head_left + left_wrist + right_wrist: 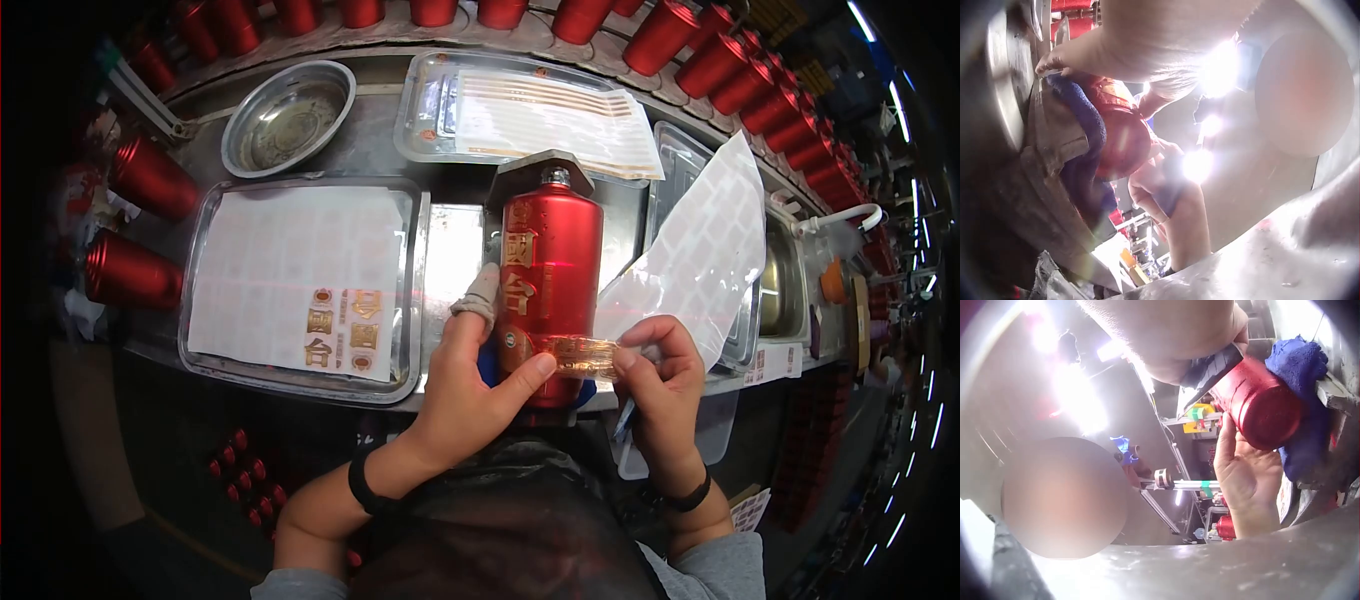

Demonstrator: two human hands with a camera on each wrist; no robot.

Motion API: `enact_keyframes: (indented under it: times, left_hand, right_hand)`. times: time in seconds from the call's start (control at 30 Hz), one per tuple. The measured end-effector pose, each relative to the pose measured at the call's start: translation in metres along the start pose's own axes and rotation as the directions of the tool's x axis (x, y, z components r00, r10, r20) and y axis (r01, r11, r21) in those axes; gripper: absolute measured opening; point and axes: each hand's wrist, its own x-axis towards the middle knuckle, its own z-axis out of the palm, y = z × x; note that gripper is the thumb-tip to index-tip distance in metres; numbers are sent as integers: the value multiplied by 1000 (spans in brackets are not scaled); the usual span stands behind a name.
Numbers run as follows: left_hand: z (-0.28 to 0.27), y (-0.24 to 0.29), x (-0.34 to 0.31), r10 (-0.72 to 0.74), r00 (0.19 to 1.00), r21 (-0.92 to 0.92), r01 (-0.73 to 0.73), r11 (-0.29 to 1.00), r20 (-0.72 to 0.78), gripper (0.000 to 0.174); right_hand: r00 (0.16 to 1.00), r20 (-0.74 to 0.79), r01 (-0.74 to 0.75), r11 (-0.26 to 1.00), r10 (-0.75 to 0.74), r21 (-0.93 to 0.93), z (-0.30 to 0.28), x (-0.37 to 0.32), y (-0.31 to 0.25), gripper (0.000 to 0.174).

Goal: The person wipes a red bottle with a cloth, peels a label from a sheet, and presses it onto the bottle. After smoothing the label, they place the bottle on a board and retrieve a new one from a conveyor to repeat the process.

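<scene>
A red bottle [571, 260] with raised gold characters lies with its neck away from the body, on a blue cloth [1310, 394]. My left hand [465, 390] rests along its left side, thumb on the label area near the base, a cover on one finger. My right hand [662, 385] pinches the right end of a gold label strip [585, 355], whose left part lies against the bottle. In the left wrist view the bottle's base [1124, 144] shows between the hands. A dark flat item [1216, 369] sits by the right hand in the right wrist view.
A tray [415, 300] with a sheet of gold characters is at left, a metal bowl [345, 110] behind it. Another tray [410, 130] holds printed sheets. A white sheet [710, 240] stands right of the bottle. Red bottles [661, 37] line the back.
</scene>
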Motion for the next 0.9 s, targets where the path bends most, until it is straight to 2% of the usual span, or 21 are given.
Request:
enact_keyframes:
  times: [0.27,0.37,0.47,0.5,0.6,0.7,0.8,0.9]
  left_hand:
    - [-4,3,1,-15,999,-50,17,999,50,84]
    - [-5,7,3,5,997,-86,1,996,72,83]
    - [-8,10,4,-15,996,-116,25,993,86,81]
    - [-8,11,4,-30,996,-144,42,989,84,80]
    - [-8,12,4,-61,994,-197,78,977,88,77]
    - [-9,10,3,-81,992,-230,100,968,92,73]
    - [-8,9,2,-76,993,-241,96,966,90,71]
    - [-7,7,2,-52,995,-229,70,971,86,70]
  right_hand:
    - [998,38,-53,997,51,53,1,5,11,22]
    - [998,60,25,999,-23,-39,7,4,10,24]
    - [992,123,29,997,-37,66,-5,5,6,27]
    - [993,114,-30,996,20,83,-7,6,6,31]
    - [997,56,-55,996,59,-67,5,6,2,33]
    - [997,59,-33,993,40,-109,6,5,3,34]
    - [984,122,145,981,-129,-130,11,-2,-6,33]
    - [974,167,175,978,-156,-111,17,-7,-13,34]
